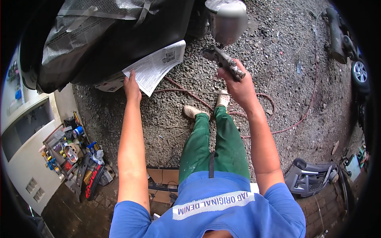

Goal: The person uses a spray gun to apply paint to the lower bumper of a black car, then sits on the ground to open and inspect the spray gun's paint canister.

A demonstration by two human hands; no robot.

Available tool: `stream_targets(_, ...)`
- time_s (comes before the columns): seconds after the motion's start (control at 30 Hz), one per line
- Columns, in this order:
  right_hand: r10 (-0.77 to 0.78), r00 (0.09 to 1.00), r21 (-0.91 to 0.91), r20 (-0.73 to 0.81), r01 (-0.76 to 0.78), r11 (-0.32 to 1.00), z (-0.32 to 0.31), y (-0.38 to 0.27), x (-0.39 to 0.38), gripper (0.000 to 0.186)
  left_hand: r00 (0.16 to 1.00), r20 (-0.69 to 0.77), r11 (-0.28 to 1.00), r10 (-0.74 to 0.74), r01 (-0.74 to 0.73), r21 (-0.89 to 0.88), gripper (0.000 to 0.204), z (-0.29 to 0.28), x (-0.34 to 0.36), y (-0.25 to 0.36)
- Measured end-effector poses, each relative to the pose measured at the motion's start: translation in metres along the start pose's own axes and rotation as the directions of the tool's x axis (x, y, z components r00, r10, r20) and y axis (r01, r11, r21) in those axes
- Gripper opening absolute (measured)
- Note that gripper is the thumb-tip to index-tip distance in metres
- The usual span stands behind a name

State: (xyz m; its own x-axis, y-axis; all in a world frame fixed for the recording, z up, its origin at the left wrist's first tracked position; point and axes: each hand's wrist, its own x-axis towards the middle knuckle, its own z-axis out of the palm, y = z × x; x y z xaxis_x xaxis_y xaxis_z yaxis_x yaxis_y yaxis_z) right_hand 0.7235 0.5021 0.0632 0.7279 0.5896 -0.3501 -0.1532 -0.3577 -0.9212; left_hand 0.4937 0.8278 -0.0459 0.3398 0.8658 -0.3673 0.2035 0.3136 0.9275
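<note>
My left hand (133, 88) is closed on the edge of a newspaper sheet (158, 65), which lies against the lower edge of a glossy black car body panel (135, 45). Higher up, more newspaper (75, 37) is taped over the car. In my right hand (241, 85) is a metal spray gun (228, 63), its nozzle pointing left toward the panel. A pale, rounded cup (229, 23) sits at the gun's far end. My fingers wrap round the handle; the trigger cannot be made out.
A reddish air hose (295, 125) loops over the gravel (285, 79) near my shoes. Tools and cans crowd a cluttered shelf (65, 154) at left. A grey bumper part (309, 177) lies at lower right; a car wheel (360, 73) stands at far right.
</note>
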Motion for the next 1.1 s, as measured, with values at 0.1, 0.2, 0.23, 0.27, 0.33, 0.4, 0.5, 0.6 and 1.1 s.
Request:
stream_targets(0.1, -0.052, 0.993, -0.073, -0.102, 0.044, 0.996, -0.003, 0.004, 0.003, 0.034, 1.0, 0.011, 1.0, 0.02, -0.02, 0.005, 0.037, 0.0, 0.001, -0.002)
stream_targets(0.2, -0.012, 0.986, -0.062, -0.166, 0.002, 0.998, -0.002, -0.006, 0.0, 0.035, 1.0, 0.001, 1.0, 0.024, -0.024, 0.017, 0.037, -0.008, 0.004, -0.003)
stream_targets(0.23, 0.002, 0.987, -0.049, -0.159, -0.01, 0.999, -0.003, -0.008, -0.002, 0.035, 1.0, -0.009, 1.0, 0.019, -0.019, 0.015, 0.037, -0.007, 0.003, -0.004)
stream_targets(0.27, 0.016, 0.988, -0.036, -0.152, -0.022, 0.999, -0.004, -0.011, -0.005, 0.035, 1.0, -0.02, 1.0, 0.014, -0.014, 0.013, 0.037, -0.006, 0.003, -0.004)
stream_targets(0.33, -0.105, 0.976, -0.094, -0.188, 0.088, 0.992, -0.003, -0.013, -0.009, 0.033, 0.999, -0.027, 0.999, 0.019, -0.018, 0.035, 0.037, -0.003, 0.002, -0.002)
stream_targets(0.4, -0.067, 0.99, -0.104, -0.124, 0.054, 0.993, -0.003, -0.019, -0.015, 0.034, 0.999, -0.027, 0.999, 0.019, -0.018, 0.039, 0.037, 0.0, 0.0, -0.001)
stream_targets(0.5, -0.075, 0.997, -0.105, 0.003, 0.075, 0.992, -0.008, -0.028, -0.021, 0.032, 1.0, -0.015, 1.0, 0.025, -0.024, 0.017, 0.037, 0.0, -0.002, 0.0)
stream_targets(0.6, -0.105, 0.988, -0.065, 0.117, 0.113, 0.991, -0.016, -0.039, -0.023, 0.031, 0.999, -0.01, 0.999, 0.039, -0.039, 0.0, 0.037, -0.001, -0.002, 0.0)
stream_targets(1.1, -0.207, 0.972, -0.293, -0.11, 0.167, 0.941, -0.035, -0.073, -0.011, 0.033, 0.999, -0.04, 1.0, -0.004, 0.004, 0.017, 0.041, -0.001, -0.001, -0.002)
